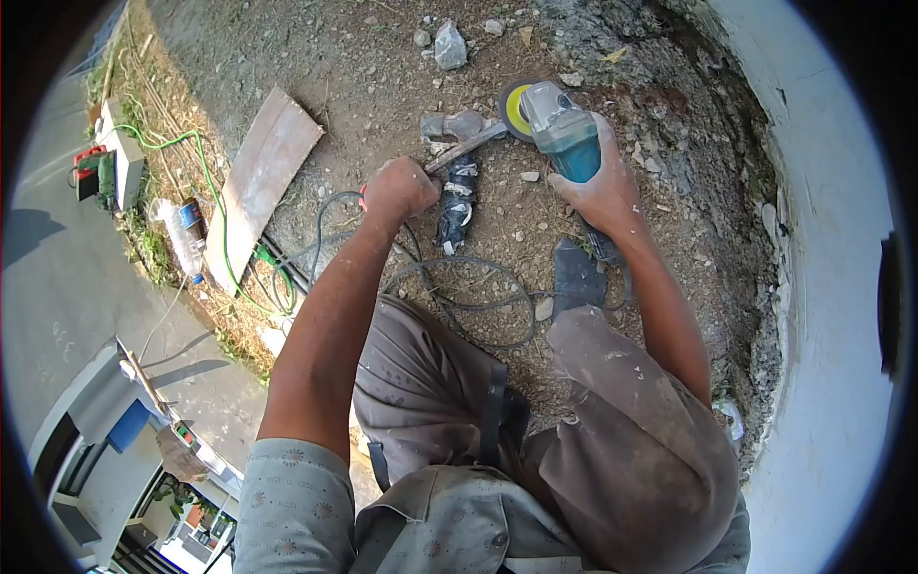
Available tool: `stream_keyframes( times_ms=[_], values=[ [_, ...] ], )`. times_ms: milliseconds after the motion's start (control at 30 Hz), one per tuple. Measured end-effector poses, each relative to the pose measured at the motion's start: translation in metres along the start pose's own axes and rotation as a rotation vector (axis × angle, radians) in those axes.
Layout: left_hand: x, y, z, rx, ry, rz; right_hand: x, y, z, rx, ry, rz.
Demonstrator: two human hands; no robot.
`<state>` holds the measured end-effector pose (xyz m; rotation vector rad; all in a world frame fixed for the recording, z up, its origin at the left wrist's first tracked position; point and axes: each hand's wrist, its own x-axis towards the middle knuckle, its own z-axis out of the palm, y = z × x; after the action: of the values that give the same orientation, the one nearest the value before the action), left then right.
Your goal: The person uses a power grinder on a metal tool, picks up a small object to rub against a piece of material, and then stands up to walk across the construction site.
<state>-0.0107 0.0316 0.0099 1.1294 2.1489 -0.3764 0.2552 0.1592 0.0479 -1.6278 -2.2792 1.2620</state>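
My left hand (400, 194) is closed around a long, flat metal blade (466, 148), with a bit of red showing by the fist. The blade reaches to the right, its far end right at the yellow disc (518, 109) of an angle grinder (571, 143). Wrapped around the grinder's teal body is my right hand (609, 187). Just below the blade lies a bundle wrapped in black plastic or tape (457, 209). A grey, lumpy piece (457, 124) rests on the soil behind the blade.
A dark cable (478, 306) loops over the gravelly ground before my knees. To the left are a wooden board (263, 182), a green cord (215, 182) and a plastic bottle (184, 244). A pale wall (832, 239) runs along the right; a stone (449, 46) lies ahead.
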Motion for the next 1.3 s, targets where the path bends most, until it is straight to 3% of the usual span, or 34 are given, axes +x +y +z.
stream_keyframes(
  times_ms=[200, 400, 1300],
  values=[
    [-0.002, 0.0, 0.0, 0.006, 0.004, 0.004, -0.015, 0.013, 0.01, 0.006, 0.043, -0.068],
    [-0.004, 0.002, -0.004, 0.004, 0.006, -0.014, -0.005, 0.002, 0.004, 0.016, -0.03, 0.049],
    [-0.004, 0.002, -0.003, -0.011, 0.007, -0.004, 0.003, -0.006, 0.003, -0.051, -0.032, 0.03]
  ],
)
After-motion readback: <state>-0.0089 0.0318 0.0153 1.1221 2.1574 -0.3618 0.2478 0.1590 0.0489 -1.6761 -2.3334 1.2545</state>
